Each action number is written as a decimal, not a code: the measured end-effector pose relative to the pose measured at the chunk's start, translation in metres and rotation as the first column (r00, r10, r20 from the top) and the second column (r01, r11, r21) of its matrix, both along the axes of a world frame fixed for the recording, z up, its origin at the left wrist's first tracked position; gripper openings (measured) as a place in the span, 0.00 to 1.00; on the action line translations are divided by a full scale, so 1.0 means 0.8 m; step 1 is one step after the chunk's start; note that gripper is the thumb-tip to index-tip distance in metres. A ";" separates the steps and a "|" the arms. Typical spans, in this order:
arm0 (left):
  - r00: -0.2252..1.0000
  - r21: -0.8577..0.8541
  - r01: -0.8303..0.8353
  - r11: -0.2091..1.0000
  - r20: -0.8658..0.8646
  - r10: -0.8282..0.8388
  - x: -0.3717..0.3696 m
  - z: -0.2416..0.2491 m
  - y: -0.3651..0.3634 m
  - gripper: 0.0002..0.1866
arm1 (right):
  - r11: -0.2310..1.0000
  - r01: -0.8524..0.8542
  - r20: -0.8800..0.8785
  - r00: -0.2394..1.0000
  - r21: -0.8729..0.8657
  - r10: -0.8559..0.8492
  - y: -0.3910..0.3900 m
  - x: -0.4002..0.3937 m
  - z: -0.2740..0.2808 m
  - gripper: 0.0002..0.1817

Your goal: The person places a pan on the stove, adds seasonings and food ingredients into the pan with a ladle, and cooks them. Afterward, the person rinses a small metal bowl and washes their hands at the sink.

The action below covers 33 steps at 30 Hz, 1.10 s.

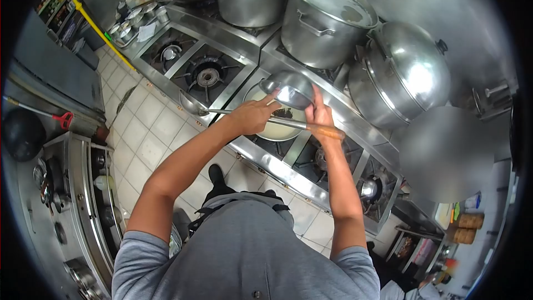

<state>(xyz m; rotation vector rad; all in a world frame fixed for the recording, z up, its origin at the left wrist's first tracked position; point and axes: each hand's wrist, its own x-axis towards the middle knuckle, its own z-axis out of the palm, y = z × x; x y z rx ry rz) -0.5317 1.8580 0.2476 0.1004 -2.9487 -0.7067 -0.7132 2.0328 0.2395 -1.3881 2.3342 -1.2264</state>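
A shiny metal bowl (293, 90) is tilted over a pot (247, 94) of pale, creamy liquid. Dark pieces (283, 113) lie on that liquid below the bowl. My right hand (320, 118) grips the bowl's right side, fingers up along its wall. My left hand (254, 115) is closed around the metal shaft of a long ladle (294, 124), its fingertips reaching the bowl's left side. The ladle's scoop (192, 103) hangs out to the left, past the stove edge; its wooden handle end crosses my right wrist.
Two tall stockpots (252, 0) (311, 36) stand at the back of the stove (252, 71). A large domed-lid pot (388, 83) is at right. Burners (207, 76) flank the pot. Small metal containers (136, 19) sit at the far left corner. A blurred shape (447, 155) is at right.
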 end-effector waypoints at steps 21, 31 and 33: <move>0.991 0.111 -0.028 0.993 0.137 0.013 -0.062 -0.039 0.013 0.22 | 0.995 0.073 -0.063 0.996 0.075 -0.068 0.003 -0.027 -0.035 0.35; 0.992 0.105 -0.084 0.991 0.102 0.073 -0.056 -0.041 0.019 0.22 | 0.988 0.120 -0.078 0.991 0.098 -0.112 0.004 -0.021 -0.036 0.35; 0.996 0.122 -0.056 0.991 0.080 0.046 -0.057 -0.037 0.023 0.20 | 0.991 0.078 -0.104 0.992 0.112 -0.066 0.004 -0.021 -0.034 0.38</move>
